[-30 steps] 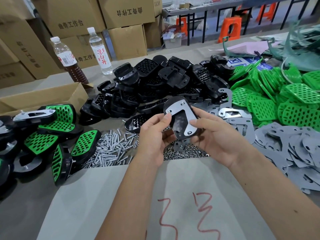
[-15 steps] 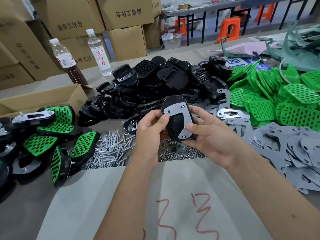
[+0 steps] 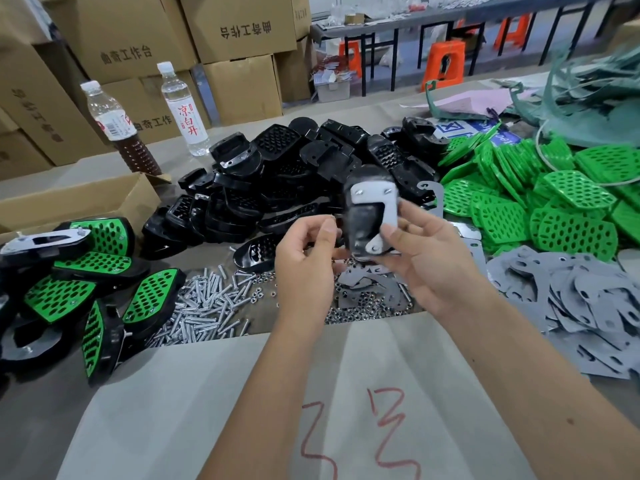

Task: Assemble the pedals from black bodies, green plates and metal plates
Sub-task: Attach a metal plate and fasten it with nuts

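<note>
A: Pedal [image 3: 369, 216] at centre frame, held up off the bench: right hand [image 3: 420, 258] clamps it, thumb on the metal plate [image 3: 377, 202].

B: Left hand [image 3: 306, 258]?

A: At nine o'clock of it, fingertips pinched together, probably on a nut; too small to tell.

B: Risk?

A: Dropping it into the nuts [image 3: 360, 311] at six o'clock, or the plate sliding off its screws.

A: Is the pedal [image 3: 369, 216] sharp?
B: No, it is blurred, and the right hand [image 3: 426, 261] hides its lower edge.
A: And the left hand [image 3: 304, 261]?
B: It perhaps pinches something, too small to tell.
</note>
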Action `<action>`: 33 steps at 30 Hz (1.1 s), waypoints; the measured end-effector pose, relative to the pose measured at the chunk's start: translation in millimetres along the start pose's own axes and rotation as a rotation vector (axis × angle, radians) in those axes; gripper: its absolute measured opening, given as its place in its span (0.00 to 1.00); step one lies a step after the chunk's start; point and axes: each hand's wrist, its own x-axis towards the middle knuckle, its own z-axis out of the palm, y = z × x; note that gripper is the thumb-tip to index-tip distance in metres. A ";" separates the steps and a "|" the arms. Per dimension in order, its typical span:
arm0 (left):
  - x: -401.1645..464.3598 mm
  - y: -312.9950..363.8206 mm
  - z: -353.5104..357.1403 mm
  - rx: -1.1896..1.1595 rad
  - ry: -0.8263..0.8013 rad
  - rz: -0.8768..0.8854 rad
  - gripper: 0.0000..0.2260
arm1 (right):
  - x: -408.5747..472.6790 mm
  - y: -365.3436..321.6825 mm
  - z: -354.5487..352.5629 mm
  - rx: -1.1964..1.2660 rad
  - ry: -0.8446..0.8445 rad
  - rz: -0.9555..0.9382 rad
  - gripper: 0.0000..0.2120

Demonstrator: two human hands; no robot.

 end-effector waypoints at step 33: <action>38.7 25.4 45.3 0.975 -0.552 0.110 0.14 | 7.3 -30.0 -32.2 0.144 0.260 -0.171 0.21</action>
